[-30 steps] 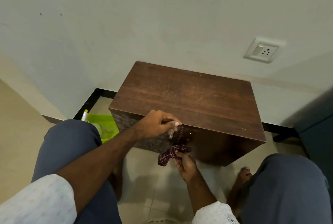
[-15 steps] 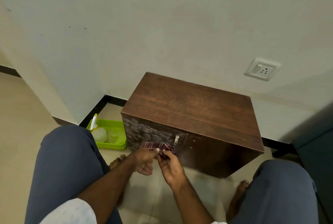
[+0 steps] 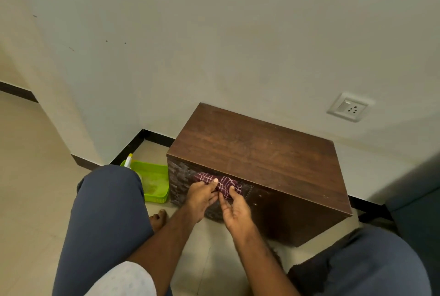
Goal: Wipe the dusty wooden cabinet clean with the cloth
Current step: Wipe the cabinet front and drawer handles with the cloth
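Note:
A low dark wooden cabinet (image 3: 257,150) stands on the floor against the wall, its top showing faint dusty streaks. A maroon checked cloth (image 3: 222,182) is bunched against the upper front of the cabinet's left door. My left hand (image 3: 201,197) grips the cloth's left part and my right hand (image 3: 234,210) grips its right part, thumbs on top. Both hands sit close together in front of the cabinet. The door latch is hidden behind the cloth.
A green plastic tray (image 3: 154,181) with a spray bottle (image 3: 128,161) stands on the floor left of the cabinet. My knees frame the view. A wall socket (image 3: 348,108) is up right. A dark object (image 3: 416,205) stands at the right edge.
My left hand left the door latch and came down to join the right on the cloth. Both hands then raised the cloth against the cabinet's front. The camera tilted up and back.

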